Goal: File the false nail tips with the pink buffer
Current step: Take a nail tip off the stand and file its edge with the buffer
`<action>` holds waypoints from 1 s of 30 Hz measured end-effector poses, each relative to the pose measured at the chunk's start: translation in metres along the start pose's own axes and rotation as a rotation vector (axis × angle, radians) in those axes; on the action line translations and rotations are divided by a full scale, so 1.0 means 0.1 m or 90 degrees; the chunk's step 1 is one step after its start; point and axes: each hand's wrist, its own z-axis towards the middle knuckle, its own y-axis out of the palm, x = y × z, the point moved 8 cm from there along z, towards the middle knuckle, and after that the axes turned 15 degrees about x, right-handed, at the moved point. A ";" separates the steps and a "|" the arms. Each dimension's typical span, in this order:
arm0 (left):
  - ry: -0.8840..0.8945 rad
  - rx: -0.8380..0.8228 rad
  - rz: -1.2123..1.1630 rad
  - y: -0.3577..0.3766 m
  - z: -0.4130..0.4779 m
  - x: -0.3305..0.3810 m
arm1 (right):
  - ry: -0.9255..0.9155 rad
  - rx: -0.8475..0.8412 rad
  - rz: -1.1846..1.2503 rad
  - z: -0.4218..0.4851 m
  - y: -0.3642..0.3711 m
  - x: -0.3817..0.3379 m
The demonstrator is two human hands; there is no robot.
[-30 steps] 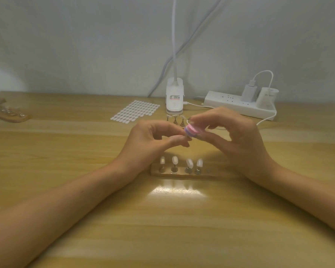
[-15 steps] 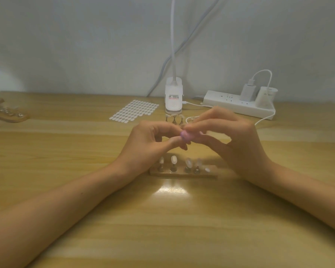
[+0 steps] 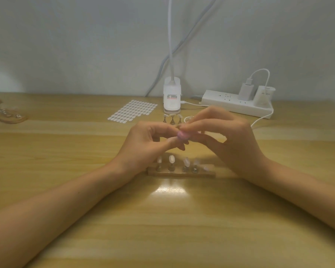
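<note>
My right hand (image 3: 228, 140) pinches the small pink buffer (image 3: 182, 135) between thumb and fingers, held above the table. My left hand (image 3: 147, 146) meets it from the left, thumb and fingers curled around something small at the buffer; it is hidden by my fingertips and motion blur. Below both hands a wooden holder strip (image 3: 182, 173) carries several false nail tips (image 3: 171, 159) on little metal stands.
A white clip lamp base (image 3: 172, 97) stands behind my hands with three more nail stands (image 3: 172, 119) in front of it. A sheet of white stickers (image 3: 133, 111) lies left of it, a power strip (image 3: 238, 103) at right, another wooden holder (image 3: 4, 113) far left.
The pink buffer has slid a little down and left against my left fingertips, less of it showing now. Both hands stay in place above the holder strip.
</note>
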 end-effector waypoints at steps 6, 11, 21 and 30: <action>-0.023 0.006 -0.008 -0.01 0.00 -0.03 | 0.022 0.010 -0.025 0.02 -0.05 0.07; -0.025 0.000 -0.014 0.00 0.01 -0.04 | -0.012 -0.010 -0.010 0.02 0.00 0.02; -0.015 -0.011 -0.040 0.02 0.00 0.00 | 0.088 0.048 -0.037 0.05 -0.13 0.17; -0.035 0.000 -0.022 0.01 0.00 -0.03 | -0.028 -0.013 -0.034 0.02 -0.02 -0.05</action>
